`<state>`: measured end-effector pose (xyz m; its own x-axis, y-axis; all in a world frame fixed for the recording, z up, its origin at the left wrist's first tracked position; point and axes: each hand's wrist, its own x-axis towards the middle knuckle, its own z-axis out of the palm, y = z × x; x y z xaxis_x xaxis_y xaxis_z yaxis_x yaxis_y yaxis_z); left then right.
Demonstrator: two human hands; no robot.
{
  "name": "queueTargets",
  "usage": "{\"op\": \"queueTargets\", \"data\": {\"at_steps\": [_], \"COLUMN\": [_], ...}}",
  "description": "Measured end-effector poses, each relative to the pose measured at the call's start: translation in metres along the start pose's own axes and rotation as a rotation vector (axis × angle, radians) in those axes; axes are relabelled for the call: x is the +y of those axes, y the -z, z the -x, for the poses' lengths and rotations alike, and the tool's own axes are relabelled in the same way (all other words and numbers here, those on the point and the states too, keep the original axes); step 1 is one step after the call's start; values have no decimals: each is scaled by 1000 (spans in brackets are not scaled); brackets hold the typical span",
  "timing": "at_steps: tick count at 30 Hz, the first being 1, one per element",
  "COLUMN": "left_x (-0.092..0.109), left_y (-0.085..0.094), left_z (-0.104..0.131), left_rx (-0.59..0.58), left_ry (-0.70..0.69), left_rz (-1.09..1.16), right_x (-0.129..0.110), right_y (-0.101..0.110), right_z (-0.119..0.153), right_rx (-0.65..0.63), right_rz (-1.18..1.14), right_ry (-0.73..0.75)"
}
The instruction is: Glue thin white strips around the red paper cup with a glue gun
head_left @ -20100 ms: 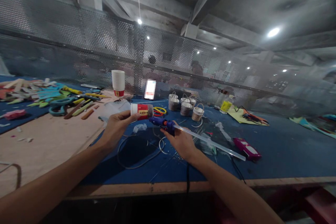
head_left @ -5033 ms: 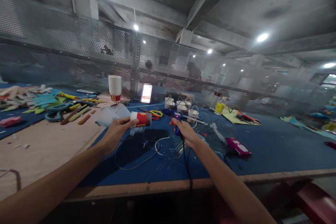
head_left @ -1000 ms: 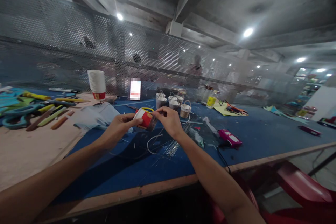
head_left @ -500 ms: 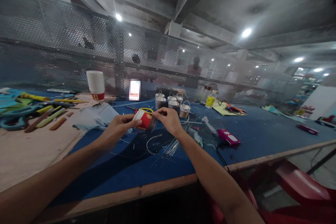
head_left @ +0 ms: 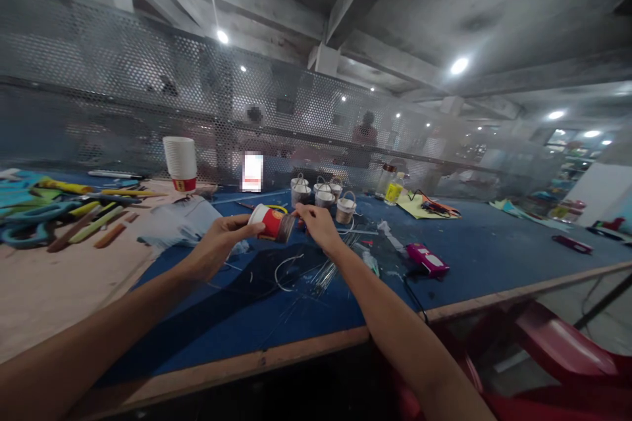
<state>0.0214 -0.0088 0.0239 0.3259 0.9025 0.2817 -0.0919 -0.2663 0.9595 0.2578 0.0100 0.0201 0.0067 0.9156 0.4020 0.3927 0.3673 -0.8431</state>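
Note:
My left hand [head_left: 224, 237] is closed around the rim end of a red and white paper cup [head_left: 270, 220], which lies tilted on its side above the blue tabletop. A brownish band, looking like wound cord, covers the cup's right end. Beside that end, my right hand [head_left: 316, 222] has its fingers pinched together; whatever is between them is too small to make out. Just behind the right hand stand several small handled buckets [head_left: 324, 199] in white and brown. A bundle of thin wires or strands [head_left: 326, 274] lies below it on the blue tabletop [head_left: 237, 329].
Stacked paper cups [head_left: 180, 158] stand at the back left. Blue-handled scissors [head_left: 24, 230] and other tools lie on the left board [head_left: 59, 289]. A magenta box [head_left: 427, 260] and a yellow-labelled bottle [head_left: 394, 192] are on the right. Red chairs [head_left: 567, 339] stand by the table's edge.
My right hand has shifted slightly right, away from the cup's end. The cup has turned a little, so more of its brown band shows. My left hand keeps its hold.

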Motion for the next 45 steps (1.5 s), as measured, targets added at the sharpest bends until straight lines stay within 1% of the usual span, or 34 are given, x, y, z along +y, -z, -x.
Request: {"op": "queueTargets", "data": {"at_steps": [2,4,8,11,17,20,23,27,30,33,36,38,39,41,42,43,45], "left_x": [-1,-2,-6,-6,-4,-4,-4,-5,-6,-6,-7,-9,-10,-13,-14,-16,-19], "left_y": [2,4,7,9,10,11,11,10,9,10,13,16,17,20,21,22,23], "left_z": [-2,-4,-8,-8,-9,-9,-10,-9,-9,-9,-10,-12,-14,-16,-17,-18,-19], "left_rx": [47,82,103,121,63,62,97,151,159,183,205,231,243,258,264,270,287], "left_ry": [-2,-2,16,33,71,95,113,119,109,86,63,47,42,39,35,28,6], "left_rz": [19,47,97,87,159,146,131,151,155,162,175,177,174,170,169,169,170], "right_x": [-1,-6,-15,-17,-16,-19,-21,-19,-17,-18,-21,-23,-24,-25,-25,-25,-21], "right_y": [0,0,-1,-2,-2,-4,-6,-5,-4,-4,-7,-8,-7,-2,2,9,27], "right_z": [1,4,11,13,13,16,18,17,16,17,21,23,24,25,25,25,25], "right_rx": [-25,-75,-190,-220,-177,-177,-144,-26,-6,-61,-211,-279,-272,-186,-133,-94,-76], "right_rz": [-40,-41,-21,-43,-7,23,51,96,108,68,61,129,191,360,456,551,718], "right_ry": [-31,-15,11,-3,73,127,176,216,230,225,223,266,302,333,305,235,42]}}
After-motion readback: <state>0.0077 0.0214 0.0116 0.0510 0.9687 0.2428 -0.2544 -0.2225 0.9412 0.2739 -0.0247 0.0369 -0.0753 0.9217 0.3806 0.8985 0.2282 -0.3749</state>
